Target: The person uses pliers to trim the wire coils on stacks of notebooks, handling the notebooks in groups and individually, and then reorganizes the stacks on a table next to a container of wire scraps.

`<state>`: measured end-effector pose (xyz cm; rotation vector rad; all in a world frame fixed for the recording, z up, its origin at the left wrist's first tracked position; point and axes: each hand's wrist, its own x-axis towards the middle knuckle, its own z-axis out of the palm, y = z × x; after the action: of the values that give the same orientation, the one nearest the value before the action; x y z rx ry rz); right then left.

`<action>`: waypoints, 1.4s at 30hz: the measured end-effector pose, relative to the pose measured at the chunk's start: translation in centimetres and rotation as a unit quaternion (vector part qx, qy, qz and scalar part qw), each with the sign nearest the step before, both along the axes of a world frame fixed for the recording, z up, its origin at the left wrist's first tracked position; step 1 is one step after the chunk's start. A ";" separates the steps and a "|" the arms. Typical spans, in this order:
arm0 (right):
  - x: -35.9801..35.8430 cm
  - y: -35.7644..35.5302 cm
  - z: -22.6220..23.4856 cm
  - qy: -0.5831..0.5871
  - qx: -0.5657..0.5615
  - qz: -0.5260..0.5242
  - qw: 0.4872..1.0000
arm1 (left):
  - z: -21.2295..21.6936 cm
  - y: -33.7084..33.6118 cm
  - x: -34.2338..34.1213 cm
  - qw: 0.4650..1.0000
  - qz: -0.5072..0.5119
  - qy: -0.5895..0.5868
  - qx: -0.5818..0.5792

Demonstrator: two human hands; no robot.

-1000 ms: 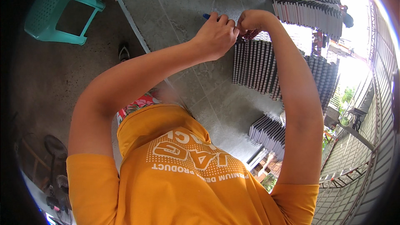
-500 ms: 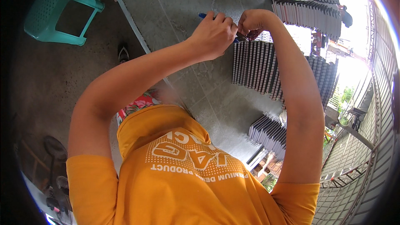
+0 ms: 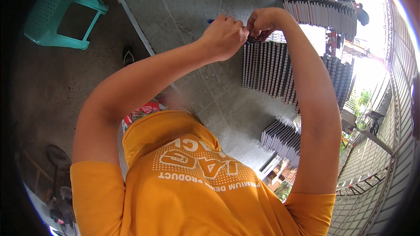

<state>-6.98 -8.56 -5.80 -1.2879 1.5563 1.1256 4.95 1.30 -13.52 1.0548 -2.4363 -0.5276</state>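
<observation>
My left hand (image 3: 224, 38) is closed around a slim tool with a blue end (image 3: 210, 21); most of the tool is hidden in the fist, so its kind cannot be told. Close against it, my right hand (image 3: 265, 21) has its fingers curled in a pinch, and whatever they hold is hidden. A dark red thing (image 3: 265, 35) shows just under the right fingers, too small to name. Both hands are above the edge of a stack of ring-bound books (image 3: 266, 67), whose dark spines are lined up side by side.
More bound books (image 3: 321, 14) are stacked beyond my right hand, with a smaller pile (image 3: 282, 136) near my right upper arm. The books stand on a grey tiled surface (image 3: 192, 4) with a pale edge (image 3: 131, 15). A teal plastic stool (image 3: 43, 26) stands far left.
Both hands have shifted slightly, drawing closer at the fingertips. Less of the blue end shows past my left hand.
</observation>
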 end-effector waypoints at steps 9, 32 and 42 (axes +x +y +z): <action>-0.5 -0.2 0.0 -0.009 0.007 -0.019 1.000 | -0.1 0.7 0.4 0.999 0.034 0.024 -0.015; -0.9 -1.2 0.2 0.079 0.041 0.083 0.993 | 0.5 0.9 -0.5 0.992 0.054 0.081 -0.074; -0.4 -1.1 0.9 0.081 0.069 0.095 0.990 | 0.9 0.4 -0.5 0.993 0.002 0.076 0.092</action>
<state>-7.42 -9.67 -4.91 -1.2983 1.4632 1.4641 4.41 1.68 -12.58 1.0512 -2.2858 -0.8123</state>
